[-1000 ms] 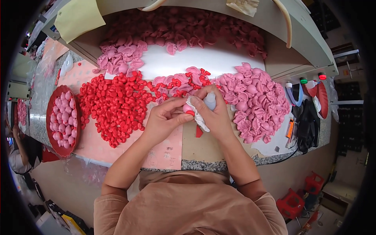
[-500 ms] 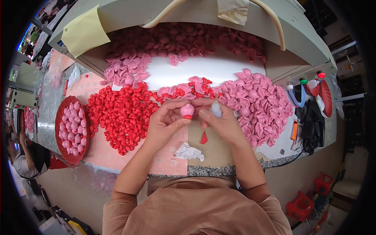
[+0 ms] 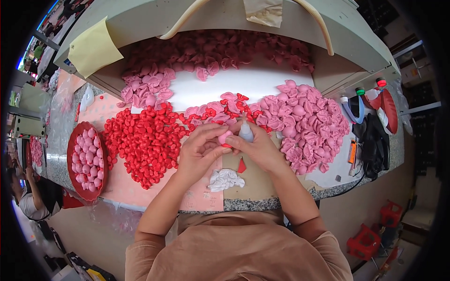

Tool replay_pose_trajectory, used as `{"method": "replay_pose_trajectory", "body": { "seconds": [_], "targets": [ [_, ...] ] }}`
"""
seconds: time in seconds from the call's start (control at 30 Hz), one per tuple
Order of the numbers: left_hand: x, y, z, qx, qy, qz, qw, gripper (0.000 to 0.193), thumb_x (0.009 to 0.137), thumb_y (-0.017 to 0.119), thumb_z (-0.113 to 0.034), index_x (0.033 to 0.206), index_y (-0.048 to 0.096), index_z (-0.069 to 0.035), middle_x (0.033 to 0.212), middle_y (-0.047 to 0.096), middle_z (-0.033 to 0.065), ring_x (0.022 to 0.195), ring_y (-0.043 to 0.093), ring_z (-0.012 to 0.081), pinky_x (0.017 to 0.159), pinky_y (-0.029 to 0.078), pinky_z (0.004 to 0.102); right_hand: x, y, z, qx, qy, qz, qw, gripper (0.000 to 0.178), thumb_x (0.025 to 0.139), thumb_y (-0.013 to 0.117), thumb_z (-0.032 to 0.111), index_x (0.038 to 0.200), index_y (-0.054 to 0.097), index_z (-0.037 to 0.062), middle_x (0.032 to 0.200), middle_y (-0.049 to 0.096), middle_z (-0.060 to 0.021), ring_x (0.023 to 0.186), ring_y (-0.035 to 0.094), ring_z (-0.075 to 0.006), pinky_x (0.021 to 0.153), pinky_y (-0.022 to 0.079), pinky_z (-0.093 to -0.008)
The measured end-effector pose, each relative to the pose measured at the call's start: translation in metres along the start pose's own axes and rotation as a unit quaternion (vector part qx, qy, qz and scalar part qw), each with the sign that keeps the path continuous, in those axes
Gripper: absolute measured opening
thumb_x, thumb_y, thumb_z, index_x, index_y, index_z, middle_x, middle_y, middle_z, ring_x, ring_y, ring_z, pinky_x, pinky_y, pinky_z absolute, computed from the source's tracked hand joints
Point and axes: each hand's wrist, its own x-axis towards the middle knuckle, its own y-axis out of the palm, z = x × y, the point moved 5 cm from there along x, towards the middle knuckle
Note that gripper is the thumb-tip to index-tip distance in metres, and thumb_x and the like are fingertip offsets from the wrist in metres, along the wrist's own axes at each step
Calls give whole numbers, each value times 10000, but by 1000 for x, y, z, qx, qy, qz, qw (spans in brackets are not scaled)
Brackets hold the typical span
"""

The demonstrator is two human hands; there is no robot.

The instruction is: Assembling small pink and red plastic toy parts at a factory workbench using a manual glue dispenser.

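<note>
Above the near part of the work surface, my left hand [image 3: 197, 150] has its fingers closed round a small round pink piece [image 3: 224, 136] with a red part at its lower end. A narrow-tipped translucent squeeze bottle [image 3: 246, 133] is held in my right hand [image 3: 260, 152], its tip pointing away from me. My right thumb presses against the pink piece, partly covering it. Left of my hands spreads a heap of shiny red pieces [image 3: 145, 145]. Thin curled pink pieces [image 3: 314, 122] are piled on the right.
A red dish [image 3: 104, 175] of round pink pieces stands at far left. Crumpled white tissue [image 3: 226, 180] and a red scrap [image 3: 241, 165] lie near the front edge. Behind, a grey hood [image 3: 154, 23] overhangs more pink pieces. A black bag [image 3: 374, 147] rests at right. Another person [image 3: 33, 199] is at far left.
My right hand has moved left, bringing its thumb onto the pink piece. The squeeze bottle moved left with it. The whole view has shifted slightly.
</note>
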Motion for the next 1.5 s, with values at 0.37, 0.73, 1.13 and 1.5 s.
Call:
{"method": "replay_pose_trajectory", "body": {
  "seconds": [0.37,0.73,1.13,1.5],
  "targets": [
    [1,3,-4,24,-14,0,1000,391,773,647,29,1151,554,-12,1118,470,95,995,561,178,841,534,294,1,-2,-3,-6,24,18,1000,205,838,648,184,927,579,13,780,552,-13,665,548,-77,595,454,-219],
    [1,-2,5,-62,-30,-1,998,392,778,634,51,1156,537,2,1166,454,96,1012,561,188,850,515,302,0,-4,-7,67,49,15,996,197,882,586,201,933,584,11,793,534,-4,678,540,-81,601,483,-244],
    [2,1,0,-60,-40,5,997,382,826,579,41,1199,518,-17,1241,417,98,1081,520,186,879,506,310,0,-6,-2,58,33,19,998,265,863,605,148,1065,578,-21,833,564,-24,652,549,-81,602,486,-243],
    [-1,-6,13,-194,-222,-13,955,303,870,554,-26,1173,530,-24,1083,583,90,983,583,169,856,521,325,1,-6,-2,10,34,23,999,256,846,614,114,1058,581,-25,824,584,-31,653,558,-81,597,481,-237]
  ]
}}
